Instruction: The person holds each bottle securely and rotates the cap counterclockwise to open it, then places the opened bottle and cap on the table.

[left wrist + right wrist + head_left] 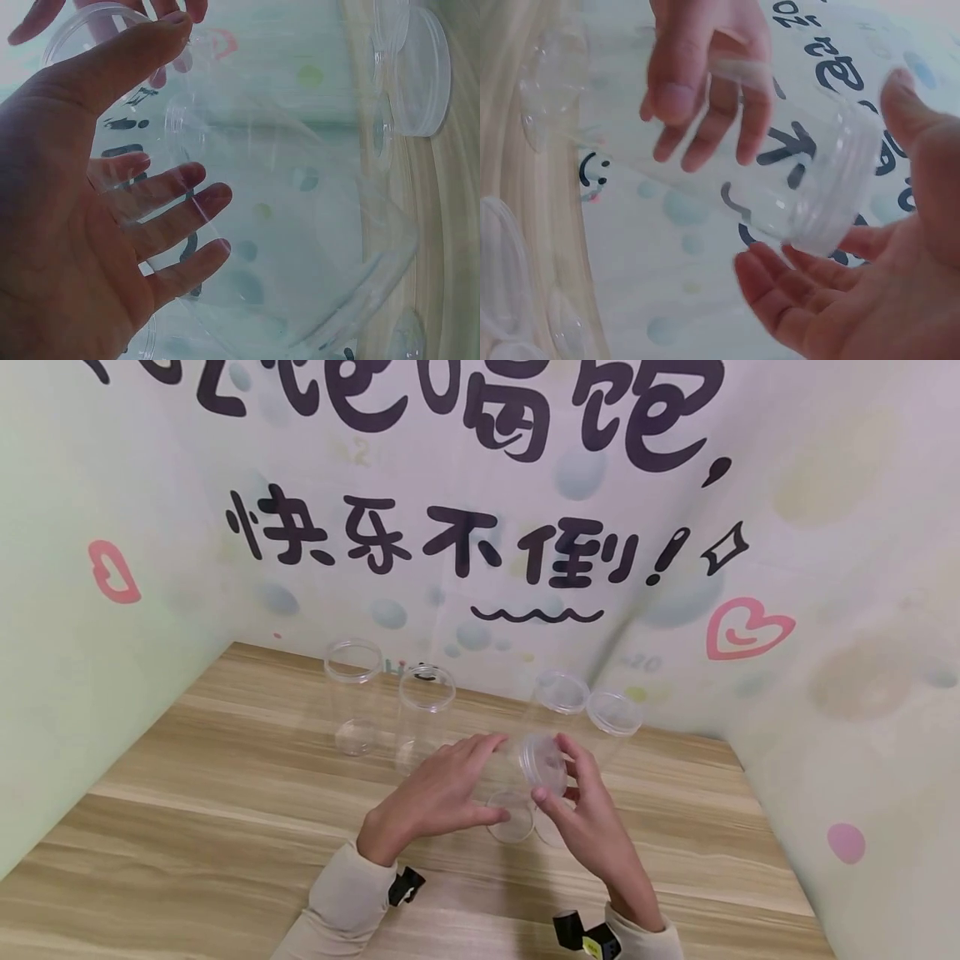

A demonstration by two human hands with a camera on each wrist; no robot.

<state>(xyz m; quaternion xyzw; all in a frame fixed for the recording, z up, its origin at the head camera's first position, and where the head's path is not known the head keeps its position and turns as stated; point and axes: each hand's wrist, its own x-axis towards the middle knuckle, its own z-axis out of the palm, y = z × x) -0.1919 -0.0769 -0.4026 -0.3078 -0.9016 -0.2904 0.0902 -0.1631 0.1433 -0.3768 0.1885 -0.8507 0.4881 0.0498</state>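
Observation:
A clear plastic jar [769, 169] is held tilted above the table. Around its see-through body my left hand [446, 785] holds it, thumb on the near side and fingers on the far side. A clear screw lid [543, 764] caps the jar's right end. My right hand [592, 818] has its fingers spread around this lid, with the thumb at its lower edge in the head view. Below the hands, clear round lids [510, 827] lie on the wooden table, partly hidden by the right hand.
Two open clear jars, a left one [354, 697] and another [427, 710], stand at the back left. Two more with cloudy tops, one jar [562, 693] and its neighbour [615, 713], stand at the back right. A printed backdrop [465, 585] rises behind the table [187, 827].

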